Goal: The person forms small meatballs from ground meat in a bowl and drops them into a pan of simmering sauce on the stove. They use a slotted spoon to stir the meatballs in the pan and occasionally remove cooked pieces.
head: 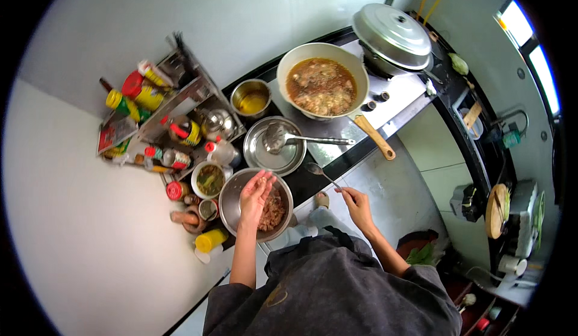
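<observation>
My left hand (pixel 255 197) is over a steel mixing bowl (pixel 229 197), palm turned up and fingers loosely curled. Bits may cling to the fingers, but no clear object shows in the hand. Raw minced meat (pixel 272 212) lies in the bowl, partly hidden by my wrist. The fingers of my right hand (pixel 357 205) grip the handle of a metal spoon (pixel 316 170), its bowl beyond the counter edge. Ahead is a steel plate (pixel 255 157) with a slotted skimmer (pixel 275 138) resting across it. Pieces of food (pixel 321 87) fry in bubbling oil in a deep pale pan (pixel 285 67) on the stove.
The pan's wooden handle (pixel 375 137) sticks out past the counter front. A lidded metal pot (pixel 393 31) occupies the far burner. Left are a steel pot of yellow liquid (pixel 251 102), a bowl of greens (pixel 210 179), a mortar (pixel 195 221) and a condiment rack (pixel 176 99).
</observation>
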The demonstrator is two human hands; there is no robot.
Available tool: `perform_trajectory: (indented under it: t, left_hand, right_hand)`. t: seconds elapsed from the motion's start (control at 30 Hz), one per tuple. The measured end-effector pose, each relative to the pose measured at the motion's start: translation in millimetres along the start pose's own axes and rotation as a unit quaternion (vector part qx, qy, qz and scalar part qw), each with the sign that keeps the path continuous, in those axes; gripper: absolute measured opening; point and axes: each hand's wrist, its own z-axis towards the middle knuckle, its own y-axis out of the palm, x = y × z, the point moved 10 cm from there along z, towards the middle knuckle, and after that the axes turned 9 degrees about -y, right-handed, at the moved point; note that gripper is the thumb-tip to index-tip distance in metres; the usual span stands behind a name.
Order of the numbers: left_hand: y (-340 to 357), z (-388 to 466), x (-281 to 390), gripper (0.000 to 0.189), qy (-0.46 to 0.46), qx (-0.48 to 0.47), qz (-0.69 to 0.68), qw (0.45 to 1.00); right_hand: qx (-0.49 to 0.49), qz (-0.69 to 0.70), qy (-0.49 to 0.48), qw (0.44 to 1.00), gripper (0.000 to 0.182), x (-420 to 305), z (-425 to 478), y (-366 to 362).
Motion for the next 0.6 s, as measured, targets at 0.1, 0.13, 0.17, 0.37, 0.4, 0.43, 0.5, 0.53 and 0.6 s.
perform_trajectory:
  t: [0.1,0.13,0.17,0.37,0.4,0.43,0.5,0.53,0.6]
  left_hand:
    - [56.4,18.5,3.4,0.027,-0.033,-0.112,0.057,0.992]
    - [79.3,26.9,7.2,0.023,-0.006,-0.188,0.025,0.982]
    - [103.1,38.3,5.4,0.022,-0.030,-0.256,-0.044,0.965]
    - [248.3,124.9,5.5,0.016,0.035,-0.210,0.375,0.902]
    - [259.9,149.9,2.0,0.018,0.053,-0.208,0.425,0.879]
    - [269.4,175.5,-3.9,0.020,0.071,-0.206,0.474,0.853]
    - [292.6,220.0,-11.3,0.016,0.178,-0.158,0.588,0.773]
    - [313.4,225.1,-15.1,0.016,0.228,-0.152,0.615,0.739]
    - [346.6,224.4,-32.0,0.013,0.262,-0.147,0.711,0.636]
  right_hand:
    - [0.053,0.009,0.014,0.998,0.021,17.9,-17.5,-34.3]
    - [0.056,0.013,0.038,0.998,0.021,23.4,-24.4,-43.3]
    - [0.059,0.018,0.062,0.996,0.021,30.9,-30.8,-51.5]
    - [0.126,0.021,0.128,0.984,0.021,75.8,-70.0,-101.2]
    - [0.124,0.023,0.138,0.982,0.020,81.6,-74.0,-106.0]
    - [0.123,0.027,0.147,0.981,0.019,88.2,-77.3,-110.2]
    - [0.138,0.030,0.166,0.976,0.019,101.3,-84.5,-119.8]
    - [0.154,0.029,0.175,0.972,0.019,107.4,-89.4,-126.3]
    - [0.183,0.030,0.188,0.964,0.020,115.2,-96.7,-137.5]
